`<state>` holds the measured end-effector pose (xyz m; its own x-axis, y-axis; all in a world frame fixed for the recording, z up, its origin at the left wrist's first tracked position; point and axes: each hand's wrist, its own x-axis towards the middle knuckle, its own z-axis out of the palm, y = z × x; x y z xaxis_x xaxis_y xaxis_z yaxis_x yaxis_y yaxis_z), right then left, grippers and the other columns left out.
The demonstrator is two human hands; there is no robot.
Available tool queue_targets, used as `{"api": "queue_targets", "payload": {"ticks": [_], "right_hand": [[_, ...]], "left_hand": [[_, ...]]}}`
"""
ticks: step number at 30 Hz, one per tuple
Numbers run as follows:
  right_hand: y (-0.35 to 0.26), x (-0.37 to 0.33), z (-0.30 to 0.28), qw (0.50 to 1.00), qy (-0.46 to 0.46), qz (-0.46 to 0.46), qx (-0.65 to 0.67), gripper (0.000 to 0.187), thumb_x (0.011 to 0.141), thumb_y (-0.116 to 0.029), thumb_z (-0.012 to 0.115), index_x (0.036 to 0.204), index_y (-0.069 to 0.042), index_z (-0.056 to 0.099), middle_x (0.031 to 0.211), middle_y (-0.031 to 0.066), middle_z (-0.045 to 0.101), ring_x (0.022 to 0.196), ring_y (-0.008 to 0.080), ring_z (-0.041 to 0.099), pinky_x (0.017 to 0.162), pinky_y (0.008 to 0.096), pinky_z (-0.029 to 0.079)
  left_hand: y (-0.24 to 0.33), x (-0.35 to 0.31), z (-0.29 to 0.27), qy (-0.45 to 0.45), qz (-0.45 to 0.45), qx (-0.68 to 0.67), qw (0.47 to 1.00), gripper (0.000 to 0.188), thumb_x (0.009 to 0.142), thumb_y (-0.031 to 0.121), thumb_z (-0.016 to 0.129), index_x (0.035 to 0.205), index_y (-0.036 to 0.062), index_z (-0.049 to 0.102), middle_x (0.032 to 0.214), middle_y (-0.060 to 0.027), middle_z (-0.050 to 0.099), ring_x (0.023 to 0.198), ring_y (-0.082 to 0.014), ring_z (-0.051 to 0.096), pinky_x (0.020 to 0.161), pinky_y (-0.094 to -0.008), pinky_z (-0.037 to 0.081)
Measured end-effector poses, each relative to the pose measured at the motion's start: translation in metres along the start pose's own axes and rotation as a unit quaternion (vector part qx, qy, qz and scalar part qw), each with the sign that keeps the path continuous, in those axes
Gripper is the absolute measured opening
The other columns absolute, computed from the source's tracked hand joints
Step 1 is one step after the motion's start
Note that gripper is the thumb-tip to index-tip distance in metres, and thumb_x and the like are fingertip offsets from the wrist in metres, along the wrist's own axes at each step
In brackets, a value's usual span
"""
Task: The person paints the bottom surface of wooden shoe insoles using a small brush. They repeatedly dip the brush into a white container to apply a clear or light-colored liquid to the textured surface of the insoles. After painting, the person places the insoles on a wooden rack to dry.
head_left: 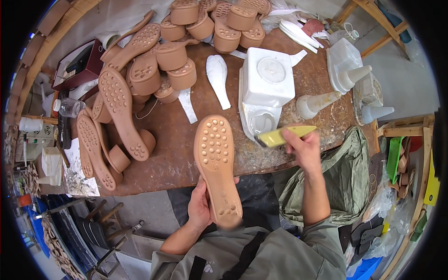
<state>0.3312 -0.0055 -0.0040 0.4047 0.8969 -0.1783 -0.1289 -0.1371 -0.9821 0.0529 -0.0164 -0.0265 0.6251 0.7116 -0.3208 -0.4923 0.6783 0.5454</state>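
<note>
While gripping a tan shoe sole (217,163) in the left hand (199,205), clasping a flat yellow tool (289,134) in the right hand (305,151) above a worn brown table (172,163). Holding the sole between lap and tabletop, pointing the toe toward the table and turning the knobbly underside up into view. Pressing the left thumb along one edge of the sole and showing fingertips at the opposite edge. Pinching the tool firmly between right thumb and fingers, pointing its dark, blurred end leftward, just beside the front rim of a white cup (262,123); leaving contact with that rim impossible to tell. Wearing a grey top (289,256) with dark straps.

Facing a white plastic box (268,86) standing directly behind the cup, and a white cone (308,106) resting just to the right of the box. Working beside a heap of tan soles (144,74) spreading over the table's left side, stacking and leaning on one another. Facing also a white insole (217,79) lying between heap and box, and a white strip (187,107) lying beside the heap. Sitting or standing, impossible to tell, near a crumpled green sheet (347,186) bunching at the table's front right.
</note>
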Motion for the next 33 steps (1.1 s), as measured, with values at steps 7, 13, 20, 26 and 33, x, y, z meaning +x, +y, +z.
{"api": "queue_targets", "payload": {"ticks": [7,13,20,26,33], "right_hand": [[-0.057,-0.057,0.045,0.991,-0.080,-0.102,0.020,0.011,0.085,-0.002,0.066,0.093,0.005,0.065,0.073,0.0064,0.063,0.056,0.0069,0.053,0.049,0.0197,0.042],[-0.079,-0.065,0.080,0.977,-0.075,-0.193,-0.042,0.011,0.083,0.001,0.066,0.092,0.007,0.065,0.079,0.0076,0.065,0.067,0.0078,0.058,0.057,0.0202,0.044],[-0.089,-0.081,0.074,0.935,-0.069,-0.329,-0.110,0.012,0.081,0.000,0.068,0.091,0.006,0.065,0.079,0.0112,0.066,0.061,0.0130,0.060,0.054,0.0231,0.045],[-0.096,-0.100,0.075,0.894,-0.166,-0.390,-0.147,0.014,0.076,0.000,0.071,0.089,0.004,0.066,0.073,0.0107,0.067,0.057,0.0156,0.061,0.050,0.0256,0.047],[-0.100,-0.128,0.076,0.895,-0.171,-0.386,-0.146,0.013,0.072,0.001,0.073,0.084,0.004,0.067,0.068,0.0093,0.066,0.054,0.0170,0.061,0.048,0.0258,0.047]], "left_hand": [[0.020,-0.010,0.036,-0.062,-0.015,-0.012,0.998,0.064,0.097,0.045,0.033,0.144,0.0043,0.017,0.137,-0.0190,0.040,0.120,-0.0311,0.050,0.092,-0.0383,0.048],[0.034,-0.034,0.059,-0.115,-0.039,0.010,0.993,0.069,0.096,0.048,0.033,0.145,0.0036,0.013,0.140,-0.0185,0.036,0.120,-0.0308,0.050,0.094,-0.0378,0.046],[0.038,-0.055,0.067,-0.154,0.000,0.029,0.988,0.073,0.094,0.049,0.036,0.144,0.0004,0.014,0.139,-0.0197,0.037,0.121,-0.0302,0.049,0.093,-0.0373,0.046],[0.044,-0.066,0.064,-0.177,0.021,0.047,0.983,0.070,0.094,0.047,0.037,0.142,-0.0009,0.017,0.134,-0.0213,0.042,0.117,-0.0284,0.051,0.092,-0.0361,0.046],[0.050,-0.085,0.074,-0.099,0.029,0.095,0.990,0.065,0.093,0.044,0.036,0.138,-0.0014,0.027,0.127,-0.0210,0.050,0.111,-0.0256,0.056,0.095,-0.0373,0.044]]}}
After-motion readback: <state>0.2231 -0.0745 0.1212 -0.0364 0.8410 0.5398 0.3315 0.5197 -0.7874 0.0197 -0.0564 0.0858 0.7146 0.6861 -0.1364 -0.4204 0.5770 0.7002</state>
